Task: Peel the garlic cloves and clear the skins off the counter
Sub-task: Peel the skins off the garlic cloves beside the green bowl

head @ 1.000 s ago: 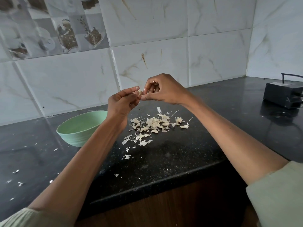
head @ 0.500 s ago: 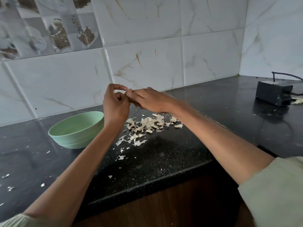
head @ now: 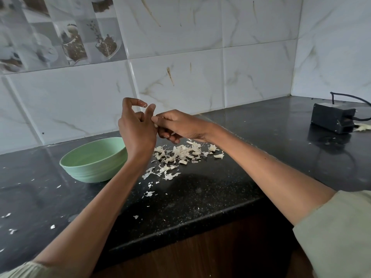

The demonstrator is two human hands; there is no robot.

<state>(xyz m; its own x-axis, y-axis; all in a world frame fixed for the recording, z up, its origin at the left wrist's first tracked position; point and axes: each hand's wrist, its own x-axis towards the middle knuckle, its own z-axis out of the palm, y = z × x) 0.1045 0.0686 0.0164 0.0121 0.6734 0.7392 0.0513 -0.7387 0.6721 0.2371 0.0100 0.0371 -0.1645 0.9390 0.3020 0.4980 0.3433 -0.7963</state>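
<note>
1. Both hands are raised above the dark speckled surface (head: 200, 197), near its back edge, and they meet in front of the tiled wall (head: 180, 77).
2. The left hand (head: 134, 127) is upright with its back to the camera; its forefinger curls over at the top and the fingers (head: 149, 109) beside it stand up, loosely spread. A pale fleck sticks to the forefinger tip.
3. The right hand (head: 178, 125) reaches across from the right, its fingertips touching the left hand's fingers. Its fingers are curled and pressed together as if pinching something small, but what they pinch is hidden, so I cannot tell whether a clove is held.
4. The garlic skins (head: 180, 153) lie in a loose heap on the surface, under and just behind the hands, towards the back edge. Smaller flakes (head: 149, 193) trail from the heap towards the front edge, and a few specks lie scattered near the left edge.
5. A pale green bowl (head: 94, 159) stands on the surface just left of the heap, partly behind the left wrist. Its inside is not visible enough to tell its contents.
6. A small black box (head: 333, 117) with a cable sits near the surface's back right corner, well apart from the skins.
</note>
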